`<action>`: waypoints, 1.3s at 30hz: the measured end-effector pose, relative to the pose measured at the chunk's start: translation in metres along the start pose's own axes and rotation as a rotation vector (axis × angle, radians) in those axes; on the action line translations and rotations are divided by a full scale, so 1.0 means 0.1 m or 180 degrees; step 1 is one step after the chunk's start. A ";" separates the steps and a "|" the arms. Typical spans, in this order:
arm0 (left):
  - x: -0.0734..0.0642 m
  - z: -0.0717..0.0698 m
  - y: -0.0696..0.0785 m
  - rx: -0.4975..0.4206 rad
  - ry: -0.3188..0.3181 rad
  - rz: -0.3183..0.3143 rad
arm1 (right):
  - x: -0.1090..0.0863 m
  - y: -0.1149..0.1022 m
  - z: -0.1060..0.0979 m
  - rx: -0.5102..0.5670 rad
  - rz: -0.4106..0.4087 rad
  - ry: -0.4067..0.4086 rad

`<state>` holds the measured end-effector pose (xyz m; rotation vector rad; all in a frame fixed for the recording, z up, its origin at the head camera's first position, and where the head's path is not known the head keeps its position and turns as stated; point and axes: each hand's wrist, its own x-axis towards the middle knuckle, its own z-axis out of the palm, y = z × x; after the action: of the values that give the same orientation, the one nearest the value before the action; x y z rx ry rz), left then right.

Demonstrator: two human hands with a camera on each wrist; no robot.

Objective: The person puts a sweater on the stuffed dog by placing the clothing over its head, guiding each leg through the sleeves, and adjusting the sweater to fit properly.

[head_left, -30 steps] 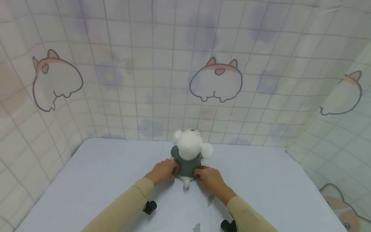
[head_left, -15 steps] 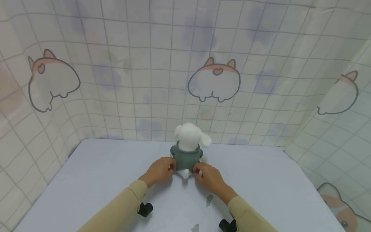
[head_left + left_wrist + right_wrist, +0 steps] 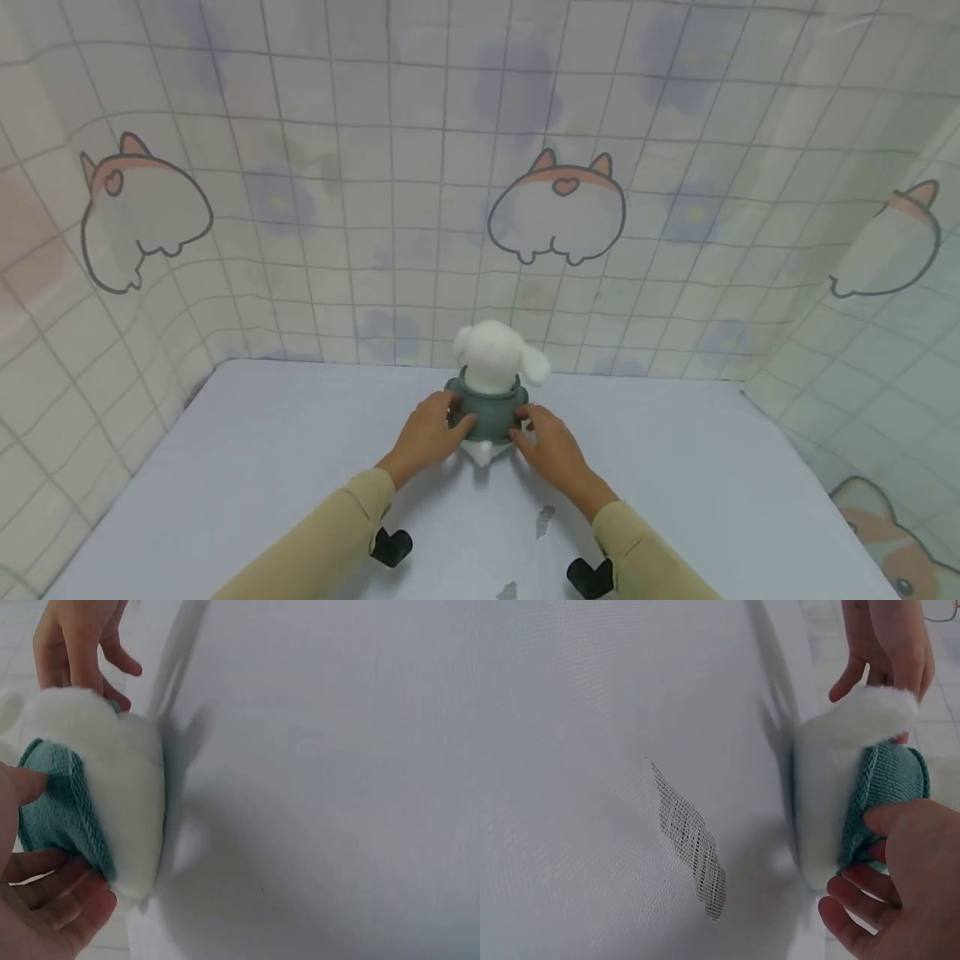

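A white stuffed animal (image 3: 492, 354) with floppy ears sits upright near the table's far edge, its back to me. It wears a teal knitted sweater (image 3: 495, 415), and a small tail (image 3: 482, 453) shows below the hem. My left hand (image 3: 426, 429) holds the sweater's left side, thumb on the back and fingers round the flank. On the other side my right hand (image 3: 553, 446) pinches the sweater near its hem, thumb on the knit and fingers beneath. White plush (image 3: 133, 802) bulges out below the sweater edge in the left wrist view. The toy's face is hidden.
The table (image 3: 300, 433) has a white cover with two grey worn patches, one patch (image 3: 545, 521) near my right wrist. Close behind the toy hangs a checked curtain (image 3: 420, 275) with cartoon corgis. Black wrist mounts (image 3: 392, 547) stick out beneath my sleeves.
The toy's head has tipped forward from leaning back. Both hands have moved up along its sides, and the left thumb now lies on the sweater's back. The sweater hem sits a little higher.
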<state>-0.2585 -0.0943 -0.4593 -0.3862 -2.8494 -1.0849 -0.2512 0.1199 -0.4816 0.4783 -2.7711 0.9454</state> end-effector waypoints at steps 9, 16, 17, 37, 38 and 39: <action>-0.01 0.04 0.16 0.0135 0.0013 -0.0120 | 0.00 0.01 0.05 0.0184 -0.0031 -0.0038; 0.04 0.09 0.19 0.0369 0.0036 -0.0173 | -0.08 -0.02 0.07 0.0272 -0.0359 -0.0118; 0.05 0.09 0.18 0.0383 0.0055 -0.0157 | -0.09 -0.03 0.07 0.0277 -0.0386 -0.0138; 0.18 0.19 0.06 0.0132 0.0411 -0.0186 | -0.07 0.16 -0.11 0.0520 -0.0090 0.0461; 0.18 0.19 0.04 0.0027 0.0421 -0.0222 | -0.07 0.18 -0.12 0.0536 -0.0050 0.0484; 0.18 0.19 0.02 -0.0083 0.0429 -0.0261 | -0.07 0.19 -0.13 0.0542 -0.0010 0.0505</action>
<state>-0.2750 -0.0766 -0.4689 -0.1913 -2.7568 -1.1173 -0.2502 0.1440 -0.4839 0.4122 -2.5609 1.1708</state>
